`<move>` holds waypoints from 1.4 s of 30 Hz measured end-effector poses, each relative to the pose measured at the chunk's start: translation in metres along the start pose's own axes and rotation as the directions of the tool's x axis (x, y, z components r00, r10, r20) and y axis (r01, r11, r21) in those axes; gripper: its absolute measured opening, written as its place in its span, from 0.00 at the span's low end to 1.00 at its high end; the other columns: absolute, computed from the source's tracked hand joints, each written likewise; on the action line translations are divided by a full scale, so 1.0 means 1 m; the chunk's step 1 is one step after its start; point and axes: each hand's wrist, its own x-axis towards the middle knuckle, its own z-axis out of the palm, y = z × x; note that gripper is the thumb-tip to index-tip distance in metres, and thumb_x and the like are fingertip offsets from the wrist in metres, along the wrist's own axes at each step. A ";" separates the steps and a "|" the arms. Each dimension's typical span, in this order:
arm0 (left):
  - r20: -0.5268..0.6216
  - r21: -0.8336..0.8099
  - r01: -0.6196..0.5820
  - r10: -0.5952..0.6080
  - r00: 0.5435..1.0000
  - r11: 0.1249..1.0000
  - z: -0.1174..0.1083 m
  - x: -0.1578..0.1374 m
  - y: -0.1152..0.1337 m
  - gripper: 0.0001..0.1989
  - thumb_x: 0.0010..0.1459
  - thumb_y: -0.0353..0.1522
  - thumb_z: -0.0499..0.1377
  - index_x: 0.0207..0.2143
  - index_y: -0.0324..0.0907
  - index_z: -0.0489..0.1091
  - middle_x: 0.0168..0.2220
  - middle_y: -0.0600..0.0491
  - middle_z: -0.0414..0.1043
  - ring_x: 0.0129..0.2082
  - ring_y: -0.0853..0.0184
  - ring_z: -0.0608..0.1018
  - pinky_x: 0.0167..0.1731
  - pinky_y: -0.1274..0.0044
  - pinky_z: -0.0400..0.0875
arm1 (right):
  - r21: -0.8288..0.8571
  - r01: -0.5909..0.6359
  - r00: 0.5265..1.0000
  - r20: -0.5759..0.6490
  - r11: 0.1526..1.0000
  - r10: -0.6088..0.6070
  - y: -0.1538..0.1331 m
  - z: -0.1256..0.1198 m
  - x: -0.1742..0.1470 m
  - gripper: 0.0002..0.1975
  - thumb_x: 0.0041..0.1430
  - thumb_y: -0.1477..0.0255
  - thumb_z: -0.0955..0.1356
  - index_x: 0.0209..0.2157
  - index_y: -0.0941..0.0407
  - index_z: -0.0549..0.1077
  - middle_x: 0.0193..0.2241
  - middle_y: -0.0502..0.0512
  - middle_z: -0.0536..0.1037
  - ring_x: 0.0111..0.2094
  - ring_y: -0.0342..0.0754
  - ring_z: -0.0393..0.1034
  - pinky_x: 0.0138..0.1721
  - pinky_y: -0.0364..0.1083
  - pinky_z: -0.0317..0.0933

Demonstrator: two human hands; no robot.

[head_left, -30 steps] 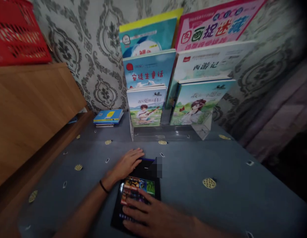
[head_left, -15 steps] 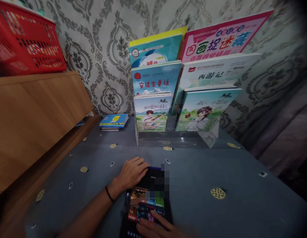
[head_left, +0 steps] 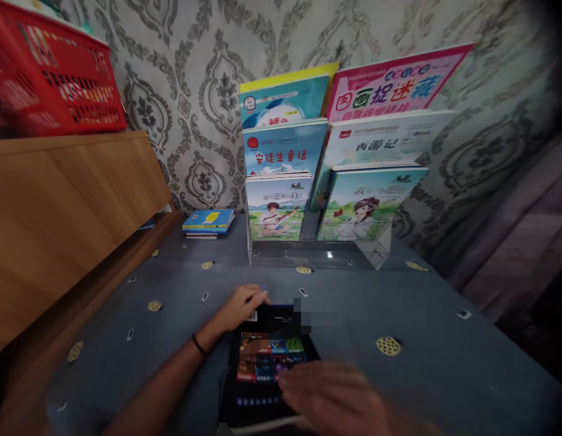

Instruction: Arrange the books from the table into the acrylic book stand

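A dark book [head_left: 258,412] lies flat on the cloth-covered table in front of me, its cover printed with a grid of small colourful pictures. My left hand [head_left: 243,306], with a black band on the wrist, grips its far left corner, fingers bent over the far edge. Over the near right part of the cover is my right hand [head_left: 330,396], fingers stretched out side by side and a little blurred. Whether its fingertips touch the cover I cannot tell. A pale edge of the book shows below that hand.
A clear acrylic rack [head_left: 285,253] with several upright children's books stands at the back by the wall. Left of it lies a small stack of blue books [head_left: 208,221]. A wooden cabinet [head_left: 76,200] with a red basket [head_left: 76,79] on top borders the left side.
My right hand has moved right and lifted off the lower pictures, uncovering more of the cover. My left hand stays at the far left corner. The view has turned slightly.
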 end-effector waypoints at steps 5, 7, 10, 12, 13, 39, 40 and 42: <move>0.011 -0.518 0.271 -0.310 0.951 0.811 -0.001 -0.001 -0.014 0.40 0.58 0.63 0.45 0.32 0.37 0.78 0.31 0.47 0.80 0.34 0.59 0.80 0.41 0.68 0.74 | 0.047 -0.198 0.934 -0.294 0.979 0.203 0.022 -0.015 0.032 0.12 0.66 0.62 0.66 0.47 0.45 0.80 0.38 0.51 0.85 0.39 0.52 0.81 0.42 0.51 0.75; -0.086 -0.612 0.233 -0.357 0.930 0.755 0.000 0.000 -0.019 0.40 0.57 0.64 0.46 0.33 0.38 0.78 0.33 0.48 0.81 0.39 0.57 0.81 0.46 0.66 0.74 | 0.075 -0.246 0.889 -0.379 0.966 0.256 0.032 -0.025 0.049 0.12 0.65 0.61 0.66 0.41 0.49 0.81 0.35 0.52 0.85 0.36 0.51 0.80 0.38 0.48 0.73; -0.219 -0.651 0.142 -0.363 0.906 0.746 0.002 0.002 -0.025 0.40 0.56 0.65 0.45 0.41 0.42 0.76 0.43 0.50 0.81 0.51 0.56 0.77 0.54 0.64 0.71 | 0.104 -0.275 0.797 -0.531 0.956 0.287 0.049 -0.039 0.073 0.12 0.62 0.62 0.67 0.35 0.53 0.81 0.31 0.51 0.83 0.33 0.49 0.78 0.35 0.45 0.70; -0.202 -0.658 0.112 -0.317 0.927 0.745 0.003 0.002 -0.027 0.42 0.54 0.67 0.42 0.47 0.44 0.74 0.48 0.49 0.79 0.56 0.56 0.75 0.56 0.62 0.70 | 0.149 -0.269 0.747 -0.591 0.951 0.304 0.058 -0.044 0.085 0.11 0.61 0.63 0.68 0.33 0.54 0.79 0.30 0.51 0.82 0.33 0.48 0.77 0.36 0.45 0.69; -0.187 -0.660 0.102 -0.294 0.937 0.745 0.003 0.002 -0.027 0.44 0.53 0.68 0.43 0.48 0.43 0.74 0.49 0.48 0.79 0.56 0.55 0.75 0.56 0.61 0.70 | 0.177 -0.262 0.724 -0.613 0.949 0.315 0.062 -0.045 0.089 0.10 0.60 0.63 0.68 0.34 0.54 0.79 0.32 0.52 0.83 0.36 0.49 0.77 0.38 0.46 0.69; -0.049 -0.539 0.200 -0.268 0.962 0.818 -0.029 -0.002 -0.010 0.28 0.50 0.53 0.65 0.41 0.39 0.73 0.33 0.53 0.79 0.33 0.64 0.79 0.36 0.74 0.73 | 0.812 -0.389 0.762 0.018 0.436 0.647 0.057 0.049 0.041 0.23 0.56 0.49 0.70 0.34 0.58 0.75 0.29 0.54 0.81 0.29 0.47 0.76 0.32 0.47 0.72; -0.003 -0.490 0.209 -0.242 0.970 0.846 -0.031 -0.003 -0.011 0.26 0.51 0.52 0.64 0.39 0.39 0.73 0.32 0.54 0.77 0.31 0.65 0.78 0.35 0.76 0.72 | 0.857 -0.413 0.741 0.120 0.307 0.660 0.052 0.056 0.036 0.25 0.56 0.48 0.70 0.33 0.58 0.74 0.28 0.55 0.81 0.27 0.47 0.76 0.28 0.45 0.71; 0.046 -0.323 0.200 -0.196 0.980 0.925 -0.032 -0.005 -0.014 0.23 0.55 0.52 0.61 0.35 0.40 0.72 0.27 0.57 0.73 0.28 0.68 0.75 0.30 0.78 0.69 | 0.893 -0.449 0.694 0.327 0.030 0.641 0.044 0.065 0.027 0.26 0.58 0.47 0.68 0.35 0.59 0.73 0.30 0.57 0.82 0.27 0.47 0.78 0.24 0.41 0.68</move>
